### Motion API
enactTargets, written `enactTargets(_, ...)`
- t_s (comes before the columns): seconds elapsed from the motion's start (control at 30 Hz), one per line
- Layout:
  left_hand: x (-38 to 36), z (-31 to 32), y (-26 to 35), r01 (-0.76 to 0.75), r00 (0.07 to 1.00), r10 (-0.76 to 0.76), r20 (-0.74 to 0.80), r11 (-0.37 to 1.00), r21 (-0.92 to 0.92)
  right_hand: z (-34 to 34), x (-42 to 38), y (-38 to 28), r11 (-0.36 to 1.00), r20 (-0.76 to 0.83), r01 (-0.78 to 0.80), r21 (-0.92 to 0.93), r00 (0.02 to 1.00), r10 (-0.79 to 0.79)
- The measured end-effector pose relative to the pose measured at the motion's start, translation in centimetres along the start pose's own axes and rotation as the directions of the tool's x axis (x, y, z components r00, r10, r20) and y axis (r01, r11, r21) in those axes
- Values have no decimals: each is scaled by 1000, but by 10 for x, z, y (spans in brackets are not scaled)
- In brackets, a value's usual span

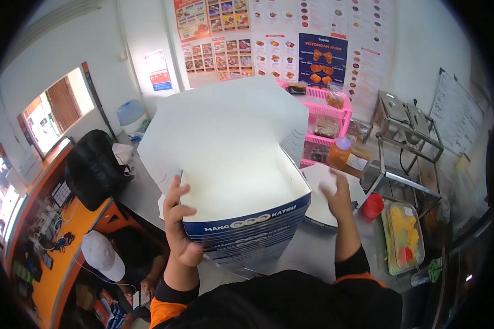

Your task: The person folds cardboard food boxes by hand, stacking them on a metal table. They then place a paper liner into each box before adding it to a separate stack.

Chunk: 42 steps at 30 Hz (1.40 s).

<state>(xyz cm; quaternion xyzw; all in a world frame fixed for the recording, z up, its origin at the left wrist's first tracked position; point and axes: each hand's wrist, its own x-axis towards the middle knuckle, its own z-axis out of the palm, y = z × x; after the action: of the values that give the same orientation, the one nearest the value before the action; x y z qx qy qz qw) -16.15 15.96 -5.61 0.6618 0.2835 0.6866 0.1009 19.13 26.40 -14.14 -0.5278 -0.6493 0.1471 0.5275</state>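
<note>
A stack of nested paper food boxes (247,233), navy outside and white inside, stands in front of me with the top box's lid raised. The printed front reads MANG KATSU. My left hand (179,225) is wrapped round the left side of the stack, fingers over the rim and thumb low on the front. On the other side, my right hand (339,194) is raised with thumb and fingers apart, slightly blurred and holding nothing visible. Just behind it, another open white box (319,189) sits on the metal counter (307,252), partly hidden by the stack.
At the right are a red cup (372,206) and a clear tub (405,236) of yellow food. Behind stand a pink rack (340,112), a sauce bottle (340,153) and a metal warmer (406,118). A person in a white cap (101,255) sits low at left, holding a phone.
</note>
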Motion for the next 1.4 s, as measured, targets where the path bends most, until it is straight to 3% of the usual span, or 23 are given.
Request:
enactTargets(0.03, -3, -1, 0, -183, 981, 179, 80, 982, 42, -5, -18, 37, 848, 131, 0, -530, 988, 82)
enactTargets(0.07, -7, 2, -5, -160, 987, 160, 0, 986, -44, -11, -44, 38, 684, 150, -133, -717, 929, 338)
enactTargets(0.1, -6, 2, -5, -159, 987, 160, 2, 987, -28, -17, -64, 43, 563, 125, -230, -794, 844, 521)
enactTargets(0.17, -4, 2, -1, -157, 988, 157, 2, 988, 8, -21, -91, 75, 521, 20, -405, -751, 775, 632)
enactTargets(0.2, -3, 3, 1, -144, 990, 144, -6, 989, 19, -21, -100, 84, 567, -52, -407, -716, 842, 537)
enactTargets(0.3, -1, 5, 5, -109, 994, 109, -24, 994, 22, -32, -93, 121, 829, -49, -433, -353, 894, 446)
enactTargets(0.33, 0, 6, 6, -108, 993, 109, -36, 994, 9, -34, -87, 120, 891, -121, -211, -402, 977, 177)
enactTargets(0.37, 1, 6, 6, -108, 993, 108, -48, 994, -4, -37, -75, 120, 913, -147, -142, -383, 985, 91)
enactTargets(0.43, -3, 6, 6, -134, 990, 135, -47, 991, 18, -51, -44, 86, 937, -200, -10, -349, 978, -64)
enactTargets(0.5, -7, 6, 6, -132, 990, 134, -50, 990, 41, -68, -12, 36, 946, -235, -6, -324, 969, -74)
enactTargets(0.57, -7, 7, 7, -113, 991, 117, -58, 992, 61, -83, 12, -19, 995, -227, 102, 0, 969, -99)
enactTargets(0.63, -4, 4, 14, -117, 993, 119, -4, 984, 136, -99, 25, -83, 956, -194, 293, -5, 938, -289)
enactTargets(0.7, 11, 5, 33, -141, 990, 143, 7, 969, 201, -111, 32, -134, 842, -39, 522, -139, 846, -531)
enactTargets(0.73, 20, 2, 43, -133, 991, 134, 4, 974, 182, -116, 34, -159, 818, 88, 545, -183, 838, -538)
enactTargets(0.83, 66, 17, 91, 278, 944, -263, -202, 959, 49, -105, 39, -202, 720, 314, 623, -305, 780, -542)
enactTargets(0.9, 97, 18, 111, 615, 787, -616, -29, 780, 114, -98, 42, -220, 651, 420, 683, -331, 725, -546)
enactTargets(0.93, 111, 20, 120, 654, 734, -677, 50, 725, 214, -96, 44, -228, 622, 478, 716, -317, 687, -547)
enactTargets(1.03, 128, 19, 102, 654, 663, -749, -6, 575, 491, -90, 54, -241, 565, 584, 791, -235, 580, -568)
enactTargets(1.07, 133, 15, 104, 558, 663, -749, 21, 512, 653, -89, 55, -243, 553, 608, 808, -202, 546, -576)
enactTargets(1.17, 136, 12, 123, 395, 598, -798, 80, 379, 837, -75, 55, -245, 864, 360, 476, 162, 787, -501)
enactTargets(1.2, 137, 10, 125, 359, 565, -820, 92, 345, 867, -77, 55, -243, 902, 419, 428, 58, 810, -411)
enactTargets(1.3, 134, 7, 124, 332, 507, -858, 76, 277, 902, -65, 57, -225, 954, 720, 12, 301, 653, -235)
enactTargets(1.4, 137, -3, 99, 144, 544, -837, 64, 169, 975, -52, 52, -210, 866, 711, -223, 447, 677, -193)
